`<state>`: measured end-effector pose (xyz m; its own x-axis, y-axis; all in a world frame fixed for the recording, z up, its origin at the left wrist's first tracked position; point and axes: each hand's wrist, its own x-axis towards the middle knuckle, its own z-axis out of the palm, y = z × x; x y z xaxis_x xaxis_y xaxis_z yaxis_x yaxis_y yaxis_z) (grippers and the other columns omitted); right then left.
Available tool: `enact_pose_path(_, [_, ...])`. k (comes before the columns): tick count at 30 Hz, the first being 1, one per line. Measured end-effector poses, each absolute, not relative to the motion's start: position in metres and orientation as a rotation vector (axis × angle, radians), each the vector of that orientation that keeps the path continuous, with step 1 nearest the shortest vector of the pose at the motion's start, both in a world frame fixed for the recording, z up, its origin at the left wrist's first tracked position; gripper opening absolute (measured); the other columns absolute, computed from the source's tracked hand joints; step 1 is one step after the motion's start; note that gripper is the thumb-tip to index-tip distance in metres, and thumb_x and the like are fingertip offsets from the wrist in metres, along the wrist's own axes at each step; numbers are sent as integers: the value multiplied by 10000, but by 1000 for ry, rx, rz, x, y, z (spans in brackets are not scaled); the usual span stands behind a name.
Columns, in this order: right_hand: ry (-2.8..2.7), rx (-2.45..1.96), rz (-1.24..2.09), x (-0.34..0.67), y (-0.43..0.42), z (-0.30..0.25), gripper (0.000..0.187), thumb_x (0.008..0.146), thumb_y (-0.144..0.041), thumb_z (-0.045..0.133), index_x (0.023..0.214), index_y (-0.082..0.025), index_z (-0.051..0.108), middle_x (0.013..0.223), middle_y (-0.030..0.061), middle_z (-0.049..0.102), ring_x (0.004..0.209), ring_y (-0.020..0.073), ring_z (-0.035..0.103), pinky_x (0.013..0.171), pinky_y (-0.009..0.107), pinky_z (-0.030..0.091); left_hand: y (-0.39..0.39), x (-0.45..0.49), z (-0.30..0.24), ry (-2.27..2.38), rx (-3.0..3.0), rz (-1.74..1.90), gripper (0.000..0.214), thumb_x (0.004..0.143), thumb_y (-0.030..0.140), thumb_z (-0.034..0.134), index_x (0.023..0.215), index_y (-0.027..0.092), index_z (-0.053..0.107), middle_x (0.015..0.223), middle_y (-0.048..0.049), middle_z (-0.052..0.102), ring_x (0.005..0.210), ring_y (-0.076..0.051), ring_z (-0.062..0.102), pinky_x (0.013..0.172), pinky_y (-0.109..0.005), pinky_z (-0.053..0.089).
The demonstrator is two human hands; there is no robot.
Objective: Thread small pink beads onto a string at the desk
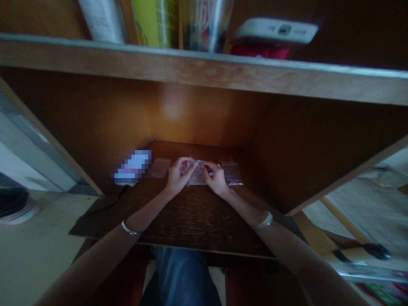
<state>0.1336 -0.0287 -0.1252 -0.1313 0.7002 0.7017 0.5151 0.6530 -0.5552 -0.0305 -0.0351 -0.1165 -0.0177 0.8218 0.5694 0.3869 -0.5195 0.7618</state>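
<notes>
My left hand [179, 175] and my right hand [215, 176] meet over the dark wooden desk top [191, 216]. Between them is a clear plastic bag [198, 174], its upper edge pinched by the fingers of both. Just right of my right hand lies another clear bag [232, 172] with small reddish-pink bits along its bottom edge. A flat stack of clear bags [160, 167] rests left of my left hand. What the held bag contains is too blurred to make out.
A phone [133, 166] with a lit screen and a cable stands at the left. Above the hands runs a shelf edge [204, 68], bearing a tall bottle [103, 19], a clear cup [205, 25] and a white device [277, 29]. Wooden side walls enclose the desk. A basket [19, 208] sits on the floor.
</notes>
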Motion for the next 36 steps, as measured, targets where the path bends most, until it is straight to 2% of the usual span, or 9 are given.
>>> enact_pose_path(2, [-1748,-936,296,135,-26,-127,225,829,-170,487,995,-201,636,943,56,700,836,184,643,761,332,484,-29,-33,-121,1169,1759,1562,175,825,345,582,913,195,588,868,-45,671,756,-171,633,718,-312,498])
enact_pose_path(6, [-1727,-905,414,136,-25,-128,363,795,-124,478,1133,-219,568,955,36,670,805,155,625,726,297,499,-18,-34,-130,1102,1550,1569,207,783,385,619,822,184,589,821,-40,672,746,-176,644,701,-313,521])
enact_pose_path(13, [-1717,-931,438,134,-28,-125,382,794,-157,473,1166,-220,535,899,25,637,753,149,592,654,287,488,-15,-31,-133,981,1356,1531,298,696,447,684,795,184,587,814,-28,673,784,-182,652,660,-296,543])
enact_pose_path(21, [-1648,-948,470,134,-26,-123,382,819,-225,512,1201,-211,496,839,27,624,737,156,592,639,291,485,-20,-34,-130,984,1405,1491,257,747,421,652,796,178,584,731,-18,665,634,-144,637,556,-255,524])
enact_pose_path(23, [-1601,-967,531,135,-21,-127,365,813,-274,544,1170,-206,512,804,24,626,715,161,593,625,293,484,-21,-34,-128,949,1393,1470,253,757,417,647,816,181,577,729,-16,673,609,-141,637,546,-258,525])
enact_pose_path(27, [-1501,-953,696,136,-12,-135,186,792,-361,573,883,-200,578,785,32,633,711,167,599,631,300,492,-22,-33,-127,930,1354,1452,255,764,417,643,840,183,573,726,-17,685,604,-149,651,557,-273,536])
enact_pose_path(29, [-1476,-939,734,136,-10,-136,182,793,-385,565,795,-203,561,779,31,629,720,167,600,628,296,492,-22,-32,-128,931,1350,1455,252,763,411,646,836,181,575,732,-26,689,654,-167,668,574,-283,544])
enact_pose_path(36, [-1498,-975,674,135,-13,-132,185,805,-388,551,780,-205,557,748,19,624,664,147,576,587,269,464,-19,-32,-131,975,1481,1491,186,805,369,600,822,190,552,772,-32,687,748,-174,676,682,-312,545])
